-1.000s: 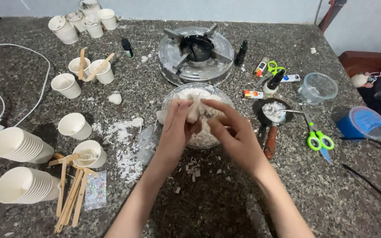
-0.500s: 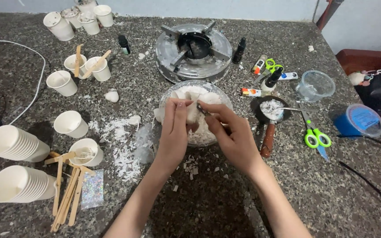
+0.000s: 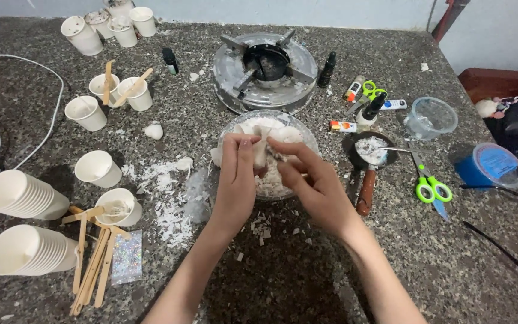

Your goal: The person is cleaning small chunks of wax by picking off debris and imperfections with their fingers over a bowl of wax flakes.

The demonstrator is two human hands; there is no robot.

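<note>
A clear glass bowl full of white wax flakes sits in the middle of the speckled stone counter. Both my hands are over it. My left hand pinches a pale chunk of wax between thumb and fingers above the bowl. My right hand meets the same chunk from the right, its fingertips gripping the chunk's other side. White wax crumbs lie scattered on the counter to the left of the bowl and under my wrists.
A round metal gas burner stands behind the bowl. Left: stacked paper cups, single cups, wooden sticks, a white cable. Right: small black pan with wax and a spoon, green scissors, blue tape roll, clear plastic cup, small bottles.
My hands have stayed over the bowl, working the wax chunk; the fingers have shifted slightly, and the view moved a little closer.
</note>
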